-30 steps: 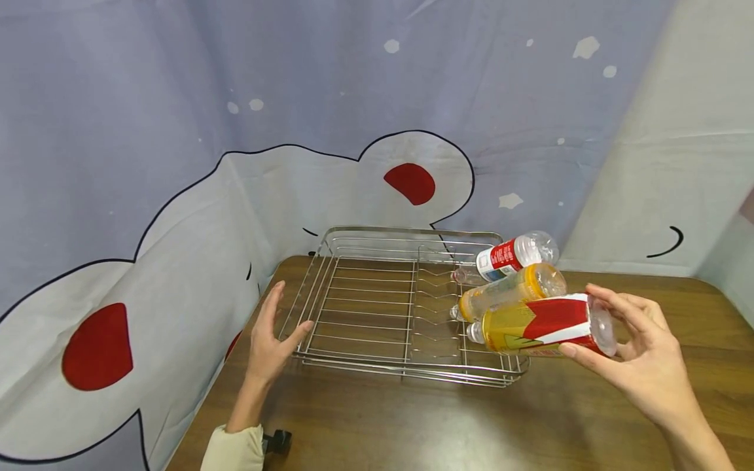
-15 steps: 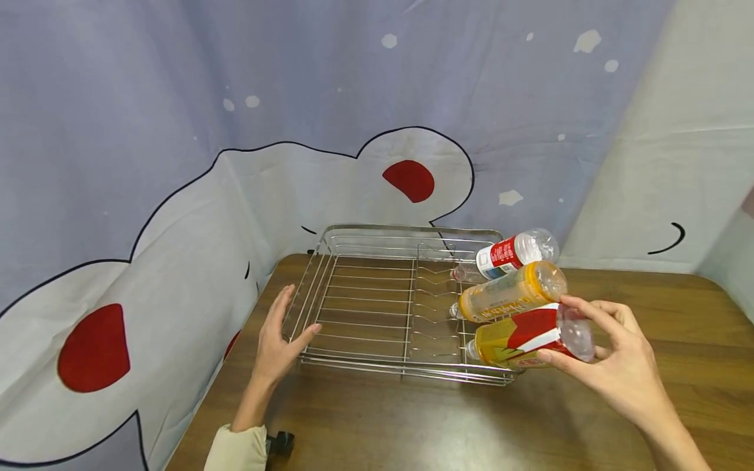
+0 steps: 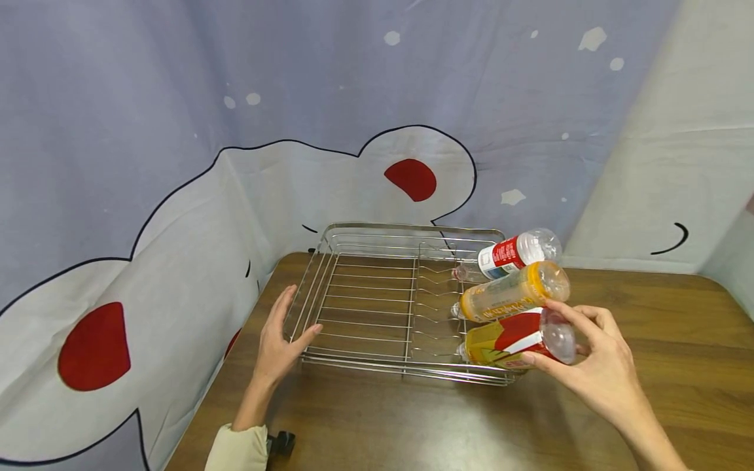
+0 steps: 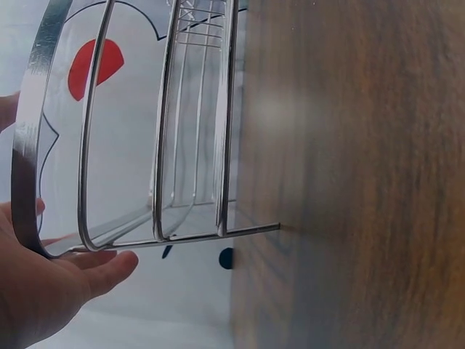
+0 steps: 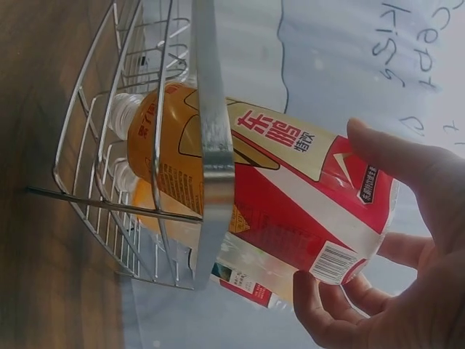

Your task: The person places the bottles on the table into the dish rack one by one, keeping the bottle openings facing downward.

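Note:
My right hand [image 3: 597, 366] grips the base end of a plastic bottle [image 5: 309, 193] with a red, white and gold label. The bottle slants neck-down over the right side of a wire dish rack [image 3: 359, 366], its neck inside, as the right wrist view shows. Beside it, an orange-banded clear bottle [image 3: 501, 296] and a red-labelled clear bottle [image 3: 506, 256] lean over the same side. At the rack's left front corner is my left hand [image 3: 278, 350], fingers extended and thumb apart. In the left wrist view it lies close against the rim; contact is hard to tell.
The rack stands on a brown wooden table [image 3: 377, 432]. A patterned cloth [image 3: 330, 85] hangs behind and along the left side. A small black object [image 3: 285, 443] lies by the left sleeve [image 3: 238, 448].
My right hand has moved left and down with the red-and-gold bottle, bringing its neck down into the rack's right side. The left hand has shifted slightly rightward.

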Demonstrator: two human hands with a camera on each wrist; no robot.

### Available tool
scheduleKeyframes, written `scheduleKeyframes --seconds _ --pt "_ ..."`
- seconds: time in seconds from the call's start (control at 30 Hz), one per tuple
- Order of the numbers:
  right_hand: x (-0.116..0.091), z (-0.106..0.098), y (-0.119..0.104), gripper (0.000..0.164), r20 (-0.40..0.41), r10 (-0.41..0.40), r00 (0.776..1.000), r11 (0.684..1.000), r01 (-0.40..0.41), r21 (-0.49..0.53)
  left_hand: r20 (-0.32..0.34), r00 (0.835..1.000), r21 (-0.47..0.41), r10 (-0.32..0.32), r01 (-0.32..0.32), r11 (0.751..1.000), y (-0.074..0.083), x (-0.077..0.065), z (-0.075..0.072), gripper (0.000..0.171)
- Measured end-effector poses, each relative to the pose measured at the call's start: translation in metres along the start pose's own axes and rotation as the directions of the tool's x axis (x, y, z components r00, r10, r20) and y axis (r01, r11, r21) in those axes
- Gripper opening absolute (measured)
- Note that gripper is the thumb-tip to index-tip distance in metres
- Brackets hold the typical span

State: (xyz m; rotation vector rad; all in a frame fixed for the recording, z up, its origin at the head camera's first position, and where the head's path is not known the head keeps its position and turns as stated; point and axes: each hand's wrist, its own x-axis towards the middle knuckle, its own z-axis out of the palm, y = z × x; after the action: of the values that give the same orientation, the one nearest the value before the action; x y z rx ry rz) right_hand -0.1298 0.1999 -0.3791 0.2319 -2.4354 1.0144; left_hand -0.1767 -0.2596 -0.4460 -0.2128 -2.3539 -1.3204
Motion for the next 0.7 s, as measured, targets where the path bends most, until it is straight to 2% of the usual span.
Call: scheduleKeyframes --seconds 0.1,0.27,0.33,0.4,0.53,0.63,0.7 --pt "0.000 0.003 0.000 0.083 -0.001 -0.008 1.000 1.000 0.008 -0.008 0.004 1.000 -0.009 -0.010 0.010 1.000 0.010 -0.001 0.000 0.083" --pt "-0.001 0.007 0.001 0.082 -0.001 -0.022 1.000 1.000 0.022 -0.003 0.030 0.999 -0.005 -0.019 0.020 1.000 0.039 -0.002 -0.004 0.082" --pt "-0.002 0.008 0.001 0.082 -0.004 -0.026 1.000 1.000 0.026 -0.001 0.044 0.999 0.001 -0.022 0.022 1.000 0.043 -0.002 -0.005 0.082" --pt "-0.002 0.009 0.002 0.082 -0.009 -0.031 0.999 1.000 0.031 0.001 0.054 0.998 0.002 -0.018 0.018 1.000 0.041 -0.001 -0.005 0.082" --pt "-0.003 0.011 0.002 0.081 -0.016 -0.043 0.999 0.999 0.043 0.014 0.054 0.998 -0.007 -0.013 0.013 1.000 0.019 -0.001 -0.002 0.085" --pt "-0.003 0.012 0.002 0.080 -0.017 -0.048 0.999 0.999 0.049 0.021 0.056 0.998 -0.007 -0.032 0.032 0.999 0.000 -0.002 -0.001 0.088" --pt "-0.004 0.012 0.002 0.080 -0.019 -0.053 0.998 0.998 0.053 0.022 0.065 0.997 0.005 -0.046 0.046 0.999 -0.005 -0.003 -0.002 0.088"
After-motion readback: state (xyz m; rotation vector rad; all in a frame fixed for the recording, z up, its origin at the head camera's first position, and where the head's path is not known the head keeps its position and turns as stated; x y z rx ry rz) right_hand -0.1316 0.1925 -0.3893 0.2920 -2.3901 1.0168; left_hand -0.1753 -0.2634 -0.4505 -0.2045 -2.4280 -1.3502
